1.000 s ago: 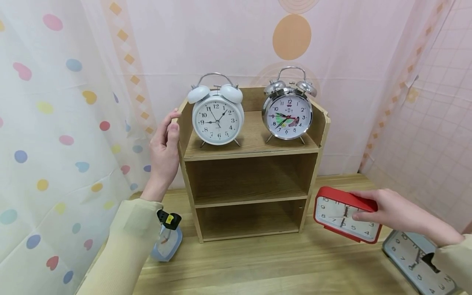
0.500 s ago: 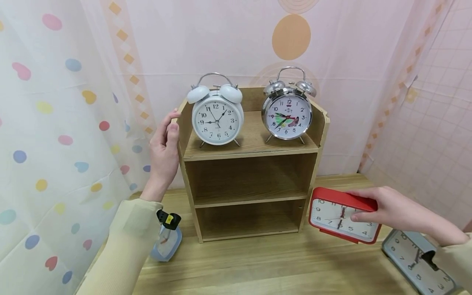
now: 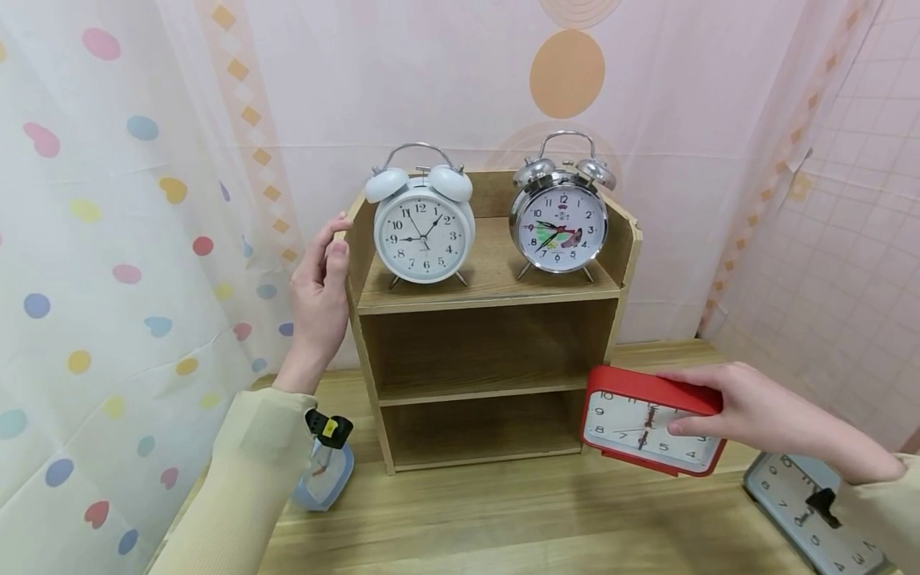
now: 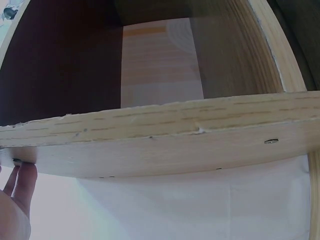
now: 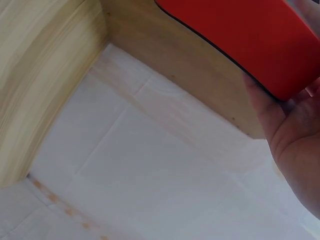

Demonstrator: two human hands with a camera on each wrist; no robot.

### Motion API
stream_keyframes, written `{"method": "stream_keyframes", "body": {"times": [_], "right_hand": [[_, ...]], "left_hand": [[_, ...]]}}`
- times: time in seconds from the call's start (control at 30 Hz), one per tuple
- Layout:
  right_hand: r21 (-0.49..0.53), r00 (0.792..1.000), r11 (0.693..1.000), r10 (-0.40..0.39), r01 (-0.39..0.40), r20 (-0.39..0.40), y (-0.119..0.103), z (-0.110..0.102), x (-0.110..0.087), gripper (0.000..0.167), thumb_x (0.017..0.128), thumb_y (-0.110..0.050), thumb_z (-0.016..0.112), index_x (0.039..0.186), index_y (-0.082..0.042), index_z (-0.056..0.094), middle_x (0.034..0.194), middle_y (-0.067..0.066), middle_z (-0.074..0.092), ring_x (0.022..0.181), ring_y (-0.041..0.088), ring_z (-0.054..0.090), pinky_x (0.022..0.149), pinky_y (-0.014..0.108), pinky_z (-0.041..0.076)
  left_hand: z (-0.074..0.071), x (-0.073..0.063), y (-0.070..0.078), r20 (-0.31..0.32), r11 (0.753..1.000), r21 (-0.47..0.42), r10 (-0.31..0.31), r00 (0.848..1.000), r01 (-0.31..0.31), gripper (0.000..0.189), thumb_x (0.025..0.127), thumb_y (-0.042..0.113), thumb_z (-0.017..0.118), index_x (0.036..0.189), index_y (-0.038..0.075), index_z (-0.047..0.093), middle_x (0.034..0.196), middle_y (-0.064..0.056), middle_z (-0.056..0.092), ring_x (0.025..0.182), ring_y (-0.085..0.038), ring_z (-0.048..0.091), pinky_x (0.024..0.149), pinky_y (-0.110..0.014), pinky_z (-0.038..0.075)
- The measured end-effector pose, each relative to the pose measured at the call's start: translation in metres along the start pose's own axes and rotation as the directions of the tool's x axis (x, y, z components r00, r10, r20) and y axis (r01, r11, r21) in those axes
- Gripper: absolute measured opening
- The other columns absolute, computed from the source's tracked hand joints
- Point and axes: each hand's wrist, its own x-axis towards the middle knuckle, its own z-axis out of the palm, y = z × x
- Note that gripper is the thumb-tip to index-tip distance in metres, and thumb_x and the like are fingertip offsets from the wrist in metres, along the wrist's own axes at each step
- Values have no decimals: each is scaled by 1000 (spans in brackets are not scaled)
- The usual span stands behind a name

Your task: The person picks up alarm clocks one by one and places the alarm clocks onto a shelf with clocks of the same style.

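My right hand [image 3: 755,407] grips a red square-cornered desk clock [image 3: 614,419] by its right end, thumb over the white dial. The clock is tilted and overlaps the lower right edge of a small wooden shelf [image 3: 489,301]. In the right wrist view the red back of the clock [image 5: 245,37] lies against the fingers. My left hand [image 3: 319,299] rests against the shelf's upper left side, its fingers fairly straight; in the left wrist view the fingertips [image 4: 26,177] touch the outer face of the side panel [image 4: 150,156].
On the top shelf stand a white twin-bell alarm clock [image 3: 424,235] and a silver twin-bell alarm clock [image 3: 562,231]. A light blue clock [image 3: 327,479] is partly behind my left wrist. A grey clock [image 3: 787,503] lies on the table [image 3: 489,519] beneath my right forearm. Curtains hang behind.
My right hand has carried the red clock leftward, closer to the shelf's right side, and the clock has turned a little more level. My left hand has stayed in place.
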Motion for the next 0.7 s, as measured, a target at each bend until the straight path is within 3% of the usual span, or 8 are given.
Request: {"method": "stream_keyframes", "body": {"times": [0.17, 0.3, 0.37, 0.43, 0.5, 0.53, 0.6, 0.7], "right_hand": [[12, 1000, 1000, 6, -6, -18, -12, 0, 6, 55, 86, -33, 87, 134, -12, 69, 98, -17, 74, 83, -8, 60, 69, 20, 54], [16, 999, 1000, -14, 14, -30, -21, 1, 13, 55, 86, -33, 87, 133, -14, 70, 98, -17, 73, 85, -8, 61, 71, 20, 55], [22, 999, 999, -31, 32, -38, -25, 3, 17, 54, 85, -33, 88, 133, -14, 70, 99, -17, 74, 86, -8, 62, 71, 20, 55], [19, 997, 998, -53, 54, -49, -29, 4, 20, 52, 85, -31, 88, 132, -14, 71, 100, -16, 74, 86, -8, 62, 72, 21, 56], [24, 996, 997, -70, 71, -57, -32, 5, 24, 51, 85, -30, 88, 131, -15, 71, 101, -16, 75, 86, -8, 63, 72, 21, 56], [27, 995, 996, -80, 82, -62, -34, 6, 26, 50, 85, -29, 88, 131, -15, 72, 101, -15, 75, 86, -8, 63, 71, 21, 57], [34, 993, 995, -91, 94, -69, -38, 8, 31, 49, 85, -28, 88, 131, -17, 72, 101, -15, 75, 85, -7, 64, 71, 21, 57], [42, 991, 993, -106, 110, -78, -43, 10, 37, 50, 85, -27, 88, 131, -17, 71, 102, -13, 75, 86, -6, 64, 71, 21, 57]], "left_hand": [[0, 0, 0, 2, 1000, -1, 0, 1000, 0, 36, 110, 22, 49, 140, 5, 61, 158, -9, 57, 152, -18, 48, 114, -19, 38], [0, -1, 1, -4, 1000, -6, -2, 1000, 2, 36, 110, 21, 50, 139, 5, 62, 156, -10, 58, 140, -9, 55, 109, -19, 38], [0, 0, 1, -4, 1000, -11, 0, 1000, 0, 35, 110, 21, 50, 139, 5, 62, 143, -12, 66, 123, -2, 58, 105, -20, 38], [1, 0, 1, -4, 1000, -16, 2, 1000, -2, 35, 110, 20, 51, 139, 6, 63, 138, -4, 68, 111, 2, 56, 102, -21, 38], [2, 1, 1, -1, 1000, -26, 2, 1000, -2, 34, 110, 21, 50, 138, 6, 63, 114, 4, 69, 98, 3, 51, 100, -21, 37], [2, 1, 1, 1, 1000, -30, 3, 1000, -3, 34, 110, 20, 50, 138, 6, 63, 100, 8, 64, 90, 0, 47, 99, -22, 37], [1, 1, 1, 0, 999, -34, 1, 1000, -1, 34, 110, 20, 51, 138, 6, 63, 92, 18, 60, 84, -3, 42, 98, -23, 36], [0, 1, 1, 0, 999, -33, 1, 1000, -1, 34, 110, 21, 50, 138, 6, 63, 76, 16, 45, 79, -8, 37, 99, -22, 36]]}}
